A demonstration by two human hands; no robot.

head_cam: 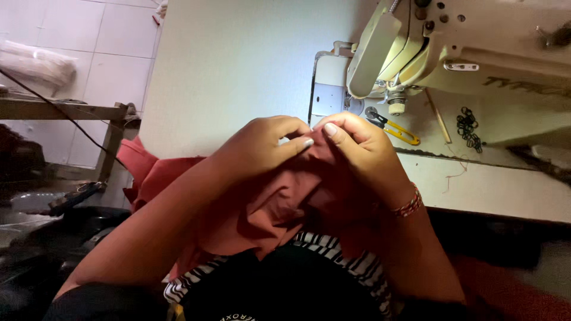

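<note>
Pinching a fold of rust-red fabric (279,202) between them, the left hand (262,145) and right hand (357,148) grasp it with closed fingers above the lap; none lies under the sewing machine (452,47) at one o'clock, so stitching looks not yet begun.

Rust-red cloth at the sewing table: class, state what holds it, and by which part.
Both hands, left and right, pinch the rust-red cloth at its bunched top edge between fingertips and thumbs; the rest hangs to the lap.

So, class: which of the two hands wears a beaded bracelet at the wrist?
The right hand: a red-and-white bracelet circles its wrist, while the left hand has a bare wrist.
</note>
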